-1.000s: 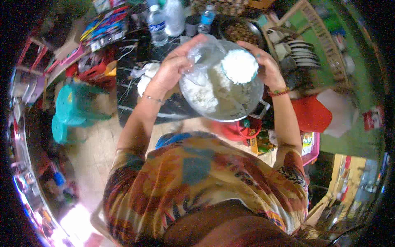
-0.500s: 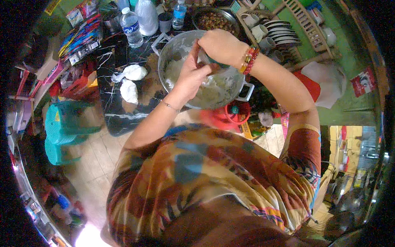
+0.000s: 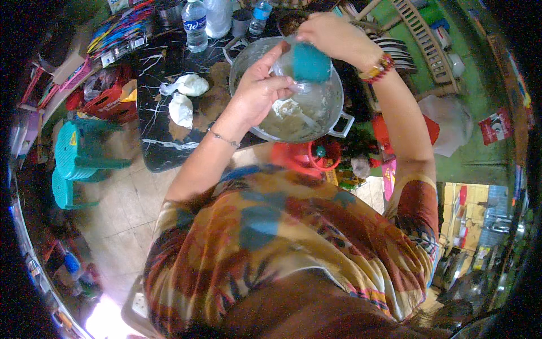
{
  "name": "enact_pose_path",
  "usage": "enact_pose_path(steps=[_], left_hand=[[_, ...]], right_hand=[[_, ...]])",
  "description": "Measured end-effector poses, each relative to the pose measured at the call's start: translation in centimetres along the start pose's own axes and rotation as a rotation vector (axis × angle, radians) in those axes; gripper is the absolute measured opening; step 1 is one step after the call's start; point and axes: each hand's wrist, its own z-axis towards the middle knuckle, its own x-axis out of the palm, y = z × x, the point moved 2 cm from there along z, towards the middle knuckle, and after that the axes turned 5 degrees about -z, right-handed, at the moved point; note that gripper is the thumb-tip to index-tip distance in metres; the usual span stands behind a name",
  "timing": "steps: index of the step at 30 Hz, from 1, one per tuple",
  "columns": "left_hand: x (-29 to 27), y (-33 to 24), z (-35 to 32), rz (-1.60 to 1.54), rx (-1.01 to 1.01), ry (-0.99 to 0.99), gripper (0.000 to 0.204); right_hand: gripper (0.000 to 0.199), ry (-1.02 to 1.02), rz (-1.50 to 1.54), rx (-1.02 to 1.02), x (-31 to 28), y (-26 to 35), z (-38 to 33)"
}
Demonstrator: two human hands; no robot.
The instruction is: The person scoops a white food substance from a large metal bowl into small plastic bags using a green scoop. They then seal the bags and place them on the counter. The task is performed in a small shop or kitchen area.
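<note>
Over a large metal pot [image 3: 339, 93] with pale, pasty white stuff inside, both my hands are raised. My right hand [image 3: 339, 37] grips a teal cup [image 3: 311, 63], tipped with its mouth toward my left hand. Between the thumb and fingers of my left hand [image 3: 255, 90] is a clear plastic bag [image 3: 280, 69], held beside the cup; its lower part is hard to make out against the pot. Left of the pot, two small plastic bags filled with white stuff, one upper [image 3: 193, 85] and one lower [image 3: 181, 111], lie on the black marbled table [image 3: 155, 121].
Water bottles, a larger one [image 3: 195, 28] and a smaller one [image 3: 261, 17], stand behind the pot near a grey cup [image 3: 241, 22]. A dish rack with plates [image 3: 395, 53] is at the right. Teal stools [image 3: 84, 147] and a red stool [image 3: 324, 155] stand by the table.
My right hand has moved up and right, bringing the teal cup into clear sight. My left hand stays over the pot with the bag. The whole view has shifted slightly.
</note>
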Motion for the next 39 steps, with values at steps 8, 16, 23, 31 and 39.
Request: enact_pose_path(steps=[8, 16, 23, 31, 39], left_hand=[[0.9, -4.4, -1.3, 0.307, 0.035, -0.169, 0.063], [1.3, -7.7, -4.9, 0.312, 0.131, -0.266, 0.052], [1.4, -9.1, -10.7, 0.298, 0.263, -0.234, 0.052], [-0.8, -8.4, -17.1, 0.526, 0.244, -0.591, 0.054], [-5.1, -9.8, -17.9, 0.326, 0.122, -0.624, 0.055]], right_hand=[[0.026, -0.514, 0.501, 0.645, -4.0, 1.6, -4.8], [0.027, -0.612, 0.471, 0.909, 4.8, -1.5, -9.8], [0.026, -0.232, 0.436, 0.770, 12.0, 3.8, -7.9], [0.026, 0.024, 0.653, 0.700, 16.1, 4.6, -6.1], [0.018, 0.187, 0.302, 0.440, 19.7, 10.1, -5.1]])
